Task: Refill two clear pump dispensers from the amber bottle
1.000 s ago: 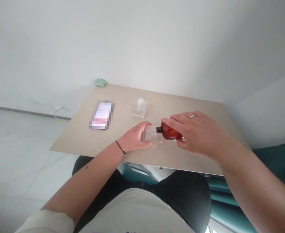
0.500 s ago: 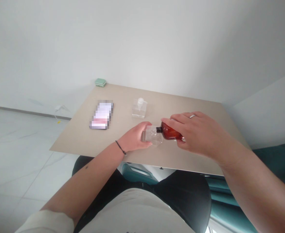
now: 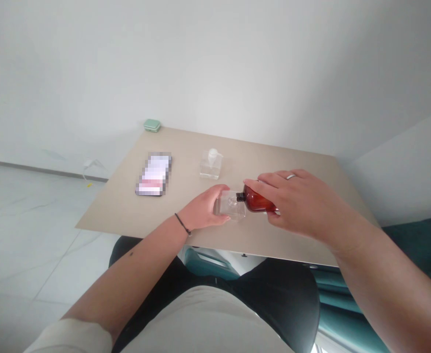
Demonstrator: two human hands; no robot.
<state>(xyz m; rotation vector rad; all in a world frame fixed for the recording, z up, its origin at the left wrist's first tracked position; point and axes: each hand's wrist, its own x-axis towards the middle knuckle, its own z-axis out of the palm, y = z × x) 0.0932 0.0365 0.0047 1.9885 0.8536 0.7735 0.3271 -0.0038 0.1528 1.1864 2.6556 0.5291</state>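
With thumb and fingers around its left side, my left hand (image 3: 206, 208) grips a clear square bottle (image 3: 233, 208) on the table. My right hand (image 3: 296, 201) is wrapped over an amber-brown bottle (image 3: 256, 198) with a black threaded neck. That bottle lies tipped nearly level, its neck pointing left over the top of the clear bottle. Whether liquid is running out is too small to tell. Behind them stands a second clear square bottle (image 3: 210, 169) with a white pump top.
A phone (image 3: 155, 175) with a lit, blurred screen lies at the left of the beige table (image 3: 303, 171). At the back left corner is a small green case (image 3: 152, 125). A wall rises behind the table; my legs are below its front edge.
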